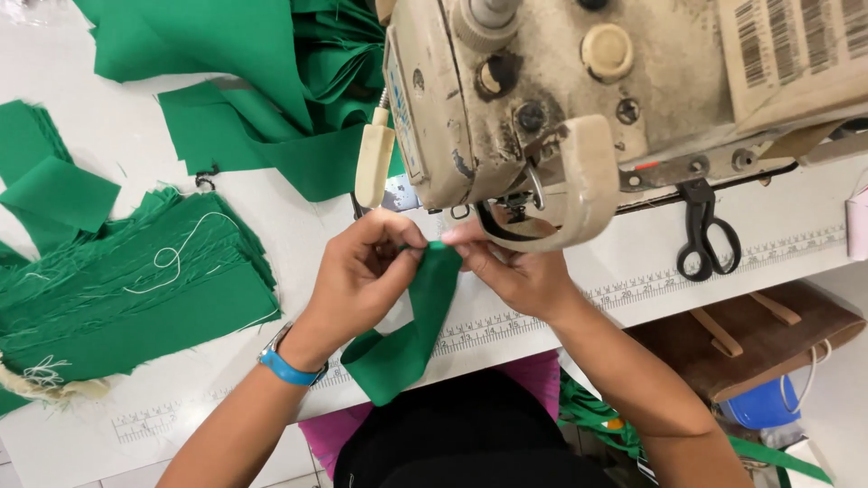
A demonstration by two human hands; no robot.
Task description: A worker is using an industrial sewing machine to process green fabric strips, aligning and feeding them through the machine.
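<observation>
1. The left hand (362, 276) pinches the top edge of a narrow strip of green woven cloth (411, 330) between thumb and fingertips; the right hand (515, 271) pinches the same edge just beside it, so the two sets of fingertips nearly touch.
2. The strip sits right between the hands at its upper end, then hangs down and curls toward the person's lap, past the near edge of the white work table (542, 316) with its printed ruler band.
3. To do this well, I judge the grip should stay close to the cloth's edge with both pinches level, so the end lies flat and square rather than twisted.
4. Just above the fingers stands the worn cream-coloured sewing machine head (542, 99); its curved guard hangs over the right hand's fingertips and hides the needle area, so what lies under there cannot be told.
5. A cream lever handle (373, 167) hangs just above the left hand and crowds it from that side.
6. Left of the left hand lies a stack of frayed green cloth pieces (136, 289) with loose white threads; more green cloth (235, 81) is heaped beyond it.
7. Right of the right hand, well apart, black scissors (707, 239) hang from the machine, and a brown leather bag (750, 339) sits below the table edge.
</observation>
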